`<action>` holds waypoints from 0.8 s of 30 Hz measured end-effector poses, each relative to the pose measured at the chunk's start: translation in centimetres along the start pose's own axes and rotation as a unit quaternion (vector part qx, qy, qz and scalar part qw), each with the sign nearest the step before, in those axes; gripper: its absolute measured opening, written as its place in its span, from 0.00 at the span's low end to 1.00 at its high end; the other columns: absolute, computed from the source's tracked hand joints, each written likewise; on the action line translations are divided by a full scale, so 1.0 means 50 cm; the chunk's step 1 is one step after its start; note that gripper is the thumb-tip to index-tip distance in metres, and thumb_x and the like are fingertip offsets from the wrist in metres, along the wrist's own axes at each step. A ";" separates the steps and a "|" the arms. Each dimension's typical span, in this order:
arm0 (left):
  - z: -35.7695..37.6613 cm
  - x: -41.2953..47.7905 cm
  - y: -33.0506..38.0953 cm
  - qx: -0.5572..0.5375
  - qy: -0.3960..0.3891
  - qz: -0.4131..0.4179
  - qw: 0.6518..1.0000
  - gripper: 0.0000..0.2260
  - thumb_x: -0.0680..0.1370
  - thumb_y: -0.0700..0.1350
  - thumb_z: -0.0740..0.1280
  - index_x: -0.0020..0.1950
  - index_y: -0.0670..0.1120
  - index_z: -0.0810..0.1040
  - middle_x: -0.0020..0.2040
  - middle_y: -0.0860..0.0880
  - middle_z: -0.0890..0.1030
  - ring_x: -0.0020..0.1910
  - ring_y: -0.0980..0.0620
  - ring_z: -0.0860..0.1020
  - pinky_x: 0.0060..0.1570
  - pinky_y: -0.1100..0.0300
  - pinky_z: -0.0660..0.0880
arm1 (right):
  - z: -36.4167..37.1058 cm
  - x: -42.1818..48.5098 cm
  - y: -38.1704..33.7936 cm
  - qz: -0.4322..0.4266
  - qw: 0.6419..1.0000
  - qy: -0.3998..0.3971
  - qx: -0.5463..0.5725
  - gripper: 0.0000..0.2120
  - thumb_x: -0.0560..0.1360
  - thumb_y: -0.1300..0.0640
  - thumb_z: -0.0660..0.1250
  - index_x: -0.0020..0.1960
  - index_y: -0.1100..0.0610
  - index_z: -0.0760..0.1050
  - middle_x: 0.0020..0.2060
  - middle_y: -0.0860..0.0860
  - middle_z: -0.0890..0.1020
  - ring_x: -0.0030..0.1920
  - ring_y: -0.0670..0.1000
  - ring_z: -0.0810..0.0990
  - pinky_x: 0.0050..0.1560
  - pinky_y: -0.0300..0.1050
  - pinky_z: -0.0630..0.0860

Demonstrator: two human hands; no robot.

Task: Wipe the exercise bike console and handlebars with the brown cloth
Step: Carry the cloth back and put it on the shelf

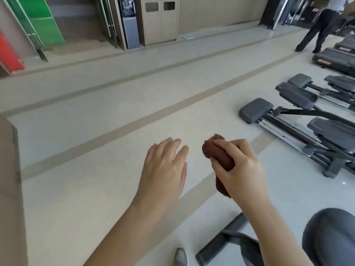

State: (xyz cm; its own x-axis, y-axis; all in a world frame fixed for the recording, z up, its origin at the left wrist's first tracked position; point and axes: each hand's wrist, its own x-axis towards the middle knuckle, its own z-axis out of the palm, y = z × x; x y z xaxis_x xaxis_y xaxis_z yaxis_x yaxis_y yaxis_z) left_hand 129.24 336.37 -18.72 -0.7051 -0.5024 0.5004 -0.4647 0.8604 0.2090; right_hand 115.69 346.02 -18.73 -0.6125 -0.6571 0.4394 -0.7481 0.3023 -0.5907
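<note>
My right hand [240, 169] is closed around the bunched brown cloth [217, 152], held in the air over the floor. Part of the cloth pokes out above my fingers and part hangs below my palm. Just to its left, my left hand [165, 169] hovers palm down with the fingers spread, holding nothing. At the bottom right a dark round part of an exercise bike [330, 237] and its grey base bar [221, 244] show. No console or handlebars are in view.
Elliptical machines [299, 120] with grey pedals stand along the right. A person in dark trousers [322, 29] walks at the far right. A beige pillar [9, 189] is at my left. My grey shoe [180, 257] shows at the bottom. Cabinets and green panels line the back wall.
</note>
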 end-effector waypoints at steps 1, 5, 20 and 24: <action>0.008 0.033 -0.014 0.001 0.004 -0.008 1.000 0.12 0.69 0.36 0.71 0.52 0.38 0.80 0.53 0.40 0.80 0.54 0.40 0.78 0.53 0.43 0.75 | 0.011 0.037 0.004 -0.013 1.000 -0.002 -0.002 0.17 0.67 0.60 0.72 0.54 0.48 0.78 0.45 0.50 0.77 0.41 0.55 0.78 0.36 0.48 0.75; 0.045 0.141 -0.075 0.010 0.008 -0.044 0.999 0.13 0.69 0.37 0.72 0.53 0.39 0.80 0.54 0.40 0.80 0.56 0.39 0.77 0.54 0.40 0.73 | 0.075 0.178 0.013 -0.042 0.999 -0.014 -0.008 0.17 0.66 0.61 0.72 0.53 0.48 0.79 0.45 0.51 0.78 0.39 0.56 0.79 0.35 0.45 0.72; 0.204 0.548 -0.574 0.027 0.047 -0.126 0.991 0.08 0.71 0.41 0.71 0.49 0.42 0.82 0.53 0.43 0.81 0.56 0.40 0.77 0.57 0.42 0.69 | 0.520 0.717 -0.083 -0.100 0.992 -0.072 -0.012 0.17 0.66 0.59 0.73 0.55 0.51 0.79 0.45 0.53 0.79 0.41 0.58 0.79 0.35 0.47 0.75; 0.232 0.683 -0.718 0.029 0.068 -0.113 0.991 0.08 0.72 0.42 0.68 0.48 0.42 0.82 0.53 0.43 0.81 0.56 0.40 0.77 0.57 0.41 0.70 | 0.633 0.876 -0.124 -0.105 0.993 -0.060 -0.007 0.17 0.66 0.60 0.73 0.53 0.50 0.79 0.44 0.52 0.79 0.39 0.57 0.79 0.33 0.46 0.74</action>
State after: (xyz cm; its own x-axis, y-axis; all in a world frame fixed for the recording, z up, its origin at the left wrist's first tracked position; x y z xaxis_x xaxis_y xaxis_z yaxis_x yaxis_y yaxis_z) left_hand 115.64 287.34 -18.87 -0.5032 -0.6623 0.5551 -0.6355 0.7189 0.2817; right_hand 101.56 293.50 -17.25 -0.4093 -0.7834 0.4678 -0.8598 0.1596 -0.4851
